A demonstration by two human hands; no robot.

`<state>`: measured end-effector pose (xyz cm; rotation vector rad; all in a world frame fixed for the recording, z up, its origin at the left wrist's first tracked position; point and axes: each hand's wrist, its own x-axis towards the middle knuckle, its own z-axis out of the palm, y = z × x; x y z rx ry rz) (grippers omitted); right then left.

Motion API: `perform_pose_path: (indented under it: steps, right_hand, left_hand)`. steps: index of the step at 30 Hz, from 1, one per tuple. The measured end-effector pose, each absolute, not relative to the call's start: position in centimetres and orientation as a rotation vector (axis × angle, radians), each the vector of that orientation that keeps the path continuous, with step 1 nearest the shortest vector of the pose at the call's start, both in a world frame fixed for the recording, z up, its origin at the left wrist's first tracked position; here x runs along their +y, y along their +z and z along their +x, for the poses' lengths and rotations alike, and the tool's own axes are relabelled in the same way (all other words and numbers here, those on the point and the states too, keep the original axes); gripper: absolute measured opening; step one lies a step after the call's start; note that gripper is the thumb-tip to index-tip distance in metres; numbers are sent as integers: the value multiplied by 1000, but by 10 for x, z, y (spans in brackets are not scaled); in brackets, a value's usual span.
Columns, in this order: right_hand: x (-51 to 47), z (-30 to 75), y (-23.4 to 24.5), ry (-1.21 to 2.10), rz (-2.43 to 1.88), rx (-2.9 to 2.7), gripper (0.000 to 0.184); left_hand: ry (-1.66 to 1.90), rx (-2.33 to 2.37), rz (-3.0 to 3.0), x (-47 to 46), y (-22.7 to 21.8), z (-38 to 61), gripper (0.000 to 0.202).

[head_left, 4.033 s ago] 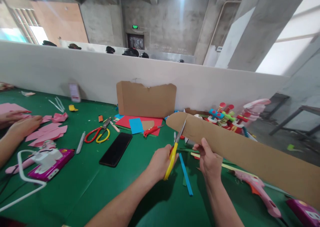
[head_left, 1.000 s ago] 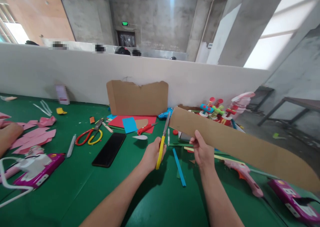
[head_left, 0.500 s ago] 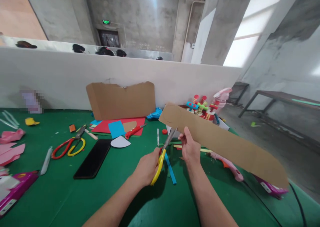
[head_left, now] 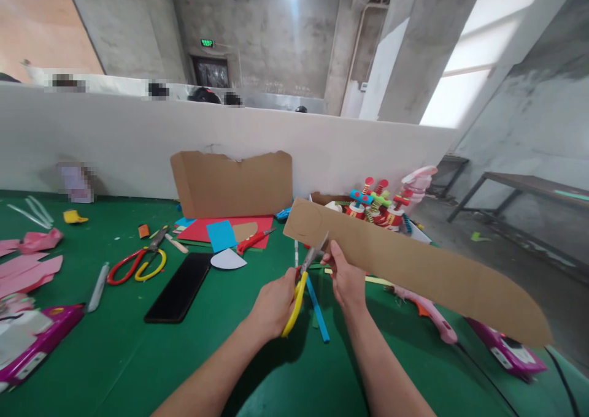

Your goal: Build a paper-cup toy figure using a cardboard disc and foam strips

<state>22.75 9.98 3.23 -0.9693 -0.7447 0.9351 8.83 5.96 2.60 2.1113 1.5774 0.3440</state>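
My left hand (head_left: 275, 306) is closed round the handles of yellow-handled scissors (head_left: 300, 300), whose blades are partly open and point up at the cardboard's lower edge. A long strip of brown cardboard (head_left: 414, 260) with a rounded far right end is pinched in my right hand (head_left: 346, 279). A round outline is drawn near the strip's left end, close to the blade tips. Below the scissors lies a blue paper strip (head_left: 318, 313) on the green table.
Left of my hands lie a black phone (head_left: 179, 288), red-and-yellow scissors (head_left: 138, 263) and a red utility knife (head_left: 255, 240). A cardboard piece (head_left: 234, 187) leans on the white partition. A pink glue gun (head_left: 432, 316) lies under the strip, right, near spring toys (head_left: 380, 202).
The view has shifted slightly left, so most things sit farther right. The cardboard's left end has come down and left, over the scissors' blade tips.
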Motion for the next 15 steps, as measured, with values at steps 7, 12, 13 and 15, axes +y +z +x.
perform_pose_path:
  steps: [7, 12, 13, 15]
  right_hand:
    - [98, 225, 33, 929, -938, -748, 27]
    - [97, 226, 38, 912, -931, -660, 29]
    - [97, 226, 38, 912, -923, -665, 29]
    - [97, 225, 38, 918, -924, -687, 29]
  left_hand:
    - [350, 1553, 2138, 57, 31, 89, 24]
    - [312, 1581, 2144, 59, 30, 87, 22]
    - [311, 1586, 2146, 59, 31, 87, 22]
    - [310, 1593, 2152, 60, 31, 88, 22]
